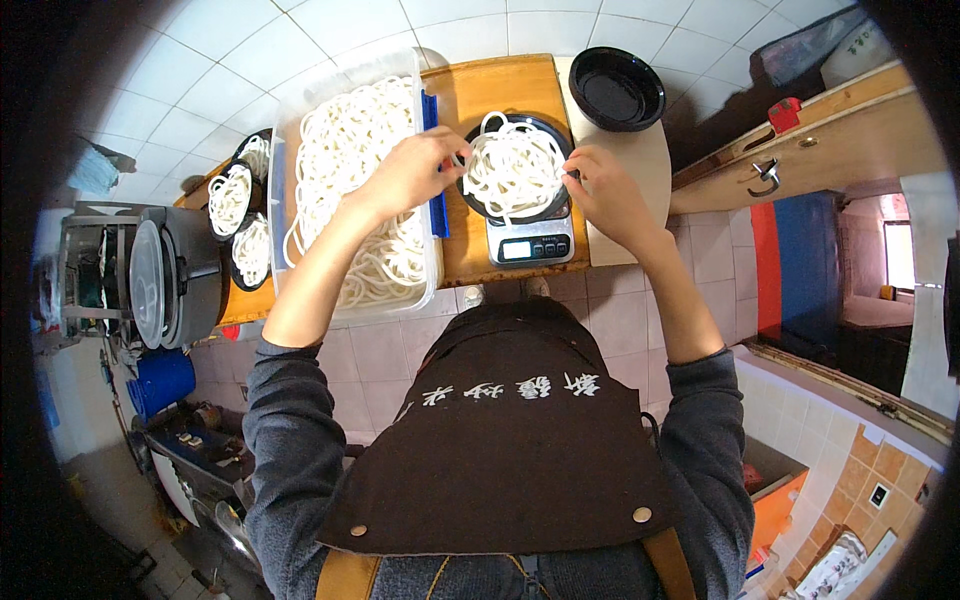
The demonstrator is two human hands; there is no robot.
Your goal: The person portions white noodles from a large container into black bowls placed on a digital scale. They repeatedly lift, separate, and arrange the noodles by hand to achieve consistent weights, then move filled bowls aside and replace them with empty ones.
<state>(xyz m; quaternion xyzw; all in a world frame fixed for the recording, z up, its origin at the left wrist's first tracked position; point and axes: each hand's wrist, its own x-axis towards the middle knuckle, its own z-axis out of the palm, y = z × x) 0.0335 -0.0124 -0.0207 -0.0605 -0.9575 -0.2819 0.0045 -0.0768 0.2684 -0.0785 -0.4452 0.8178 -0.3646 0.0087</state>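
Note:
Thick white noodles (514,169) fill a black bowl (551,127), which sits on a digital kitchen scale (531,241) with a lit display. At the bowl's left side is my left hand (412,169), its fingers bent close to the noodles' edge. My right hand (604,191) is at the opposite side, thumb and fingertips close together by the rim. Whether either hand grips the bowl or a noodle strand cannot be made out. To the left, a clear plastic bin (281,195) with blue latches holds a large heap of the same noodles, partly behind my left forearm.
Empty black bowls (616,88), seemingly stacked, stand on a pale board (626,244) at the right. Several black bowls of noodles (229,199) stand left of the bin, near a grey lidded container (191,277). A tiled wall bounds the wooden table (480,82); an open door (825,142) is at right.

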